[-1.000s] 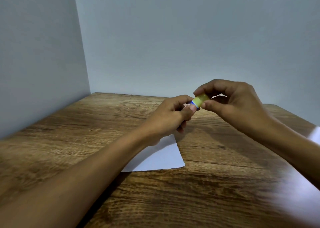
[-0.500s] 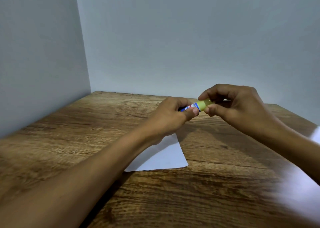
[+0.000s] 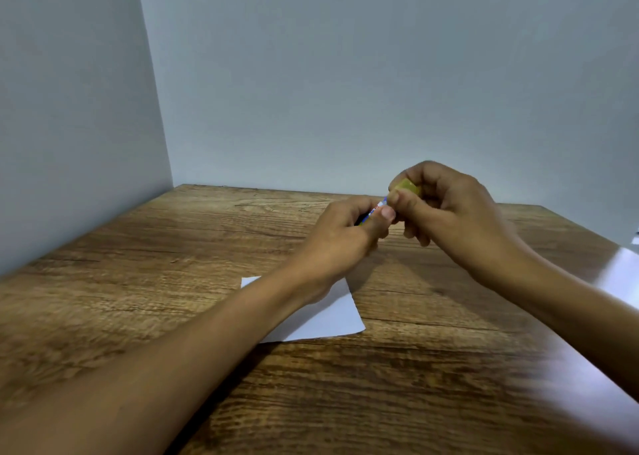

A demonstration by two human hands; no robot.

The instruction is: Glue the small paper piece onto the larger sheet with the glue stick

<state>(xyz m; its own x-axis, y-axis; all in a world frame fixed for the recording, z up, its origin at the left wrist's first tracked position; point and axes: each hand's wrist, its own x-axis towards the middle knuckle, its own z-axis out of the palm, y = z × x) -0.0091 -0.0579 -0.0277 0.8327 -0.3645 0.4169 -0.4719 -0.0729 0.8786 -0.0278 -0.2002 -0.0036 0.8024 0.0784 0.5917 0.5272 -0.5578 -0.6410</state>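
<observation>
Above the half-hidden sheet, both hands pinch the mostly covered glue stick.

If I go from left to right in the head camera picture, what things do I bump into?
Small white paper on the table → left hand gripping the glue stick's body → yellow cap → right hand pinching that cap → a bigger white sheet at the right edge.

walls back, left | table left open | paper flat under left forearm
</observation>
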